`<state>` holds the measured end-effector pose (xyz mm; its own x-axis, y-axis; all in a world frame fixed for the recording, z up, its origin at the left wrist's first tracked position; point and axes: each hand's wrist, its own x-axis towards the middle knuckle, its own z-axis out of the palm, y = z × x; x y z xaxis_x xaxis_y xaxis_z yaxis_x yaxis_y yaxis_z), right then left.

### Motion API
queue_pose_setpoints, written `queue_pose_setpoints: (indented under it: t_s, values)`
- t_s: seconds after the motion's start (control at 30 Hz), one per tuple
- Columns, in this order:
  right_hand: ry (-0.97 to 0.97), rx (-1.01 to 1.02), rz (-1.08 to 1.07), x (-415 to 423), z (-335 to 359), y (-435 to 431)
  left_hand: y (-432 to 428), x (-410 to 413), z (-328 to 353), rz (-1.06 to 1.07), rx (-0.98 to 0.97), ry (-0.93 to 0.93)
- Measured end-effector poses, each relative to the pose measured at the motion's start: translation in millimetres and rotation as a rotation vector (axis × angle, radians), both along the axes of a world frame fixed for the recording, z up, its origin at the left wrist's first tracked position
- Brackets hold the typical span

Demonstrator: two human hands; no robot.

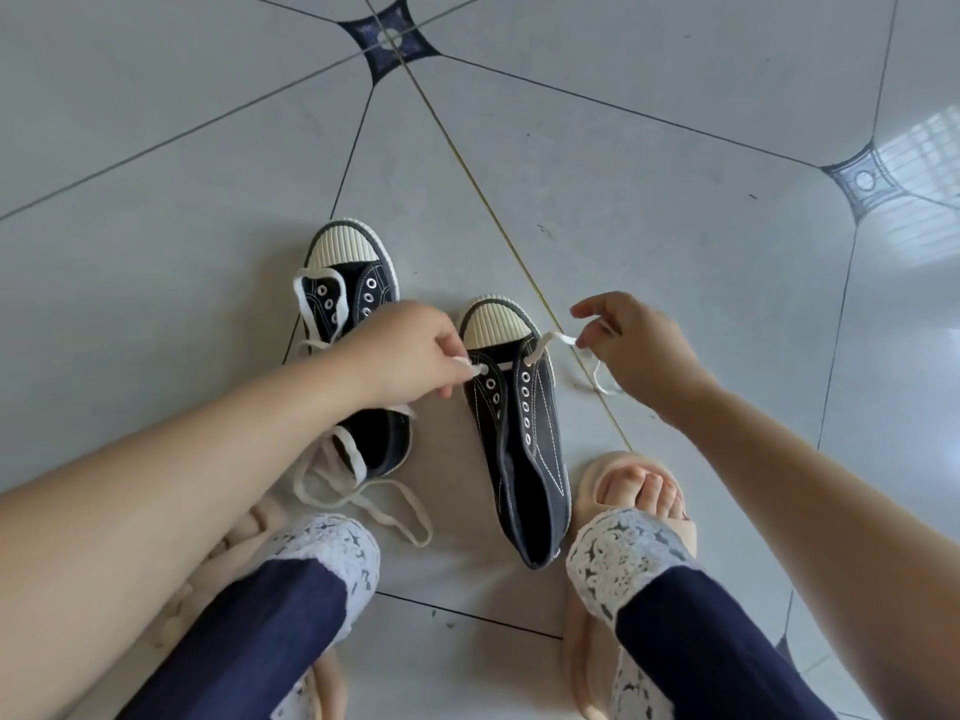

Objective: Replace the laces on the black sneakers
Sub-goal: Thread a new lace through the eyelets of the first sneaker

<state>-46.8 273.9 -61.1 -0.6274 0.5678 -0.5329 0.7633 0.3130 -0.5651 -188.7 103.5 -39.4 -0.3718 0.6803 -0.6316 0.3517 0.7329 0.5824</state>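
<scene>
Head view only. On the grey tiled floor (675, 174), a black canvas sneaker with a cream ribbed toe cap (524, 459), long axis running from the heel near the body to the toe pointing away. Threaded across its front pair of eyelets, just behind the toe cap, a flat white lace (558, 339). At the sneaker's left front eyelet, the left hand (415, 356), grip narrow, pinching the lace end right against the canvas. Just off the sneaker's right side near the toe, the right hand (639, 350), grip pinched on the other run of lace, spare tail trailing to the floor below. Left of the sneaker and slightly further away, a second black canvas sneaker (363, 288), a loose white lace (349, 454) draped over it. Probably evening the two ends next: both pulls across the long axis, the left hand nearer the eyelets.
</scene>
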Motion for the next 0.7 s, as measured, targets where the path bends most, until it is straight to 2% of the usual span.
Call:
queue_pose_setpoints:
  t_s: [0.1,0.23,0.57,0.7]
  values:
    - [0.117,-0.216,-0.094,-5.5,29.9,4.7,13.6,-16.2,40.4,0.161,0.118,-0.183]
    - [0.238,-0.366,-0.017,-16.5,83.6,-2.2,30.0,-23.7,94.8,0.105,0.181,-0.236]
    - [0.481,-0.473,-0.055,-25.4,222.8,-18.7,36.9,-2.2,214.9,0.235,0.263,-0.361]
    - [0.588,-0.472,-0.121,-23.2,269.6,-22.6,35.3,6.3,258.1,0.297,0.359,-0.31]
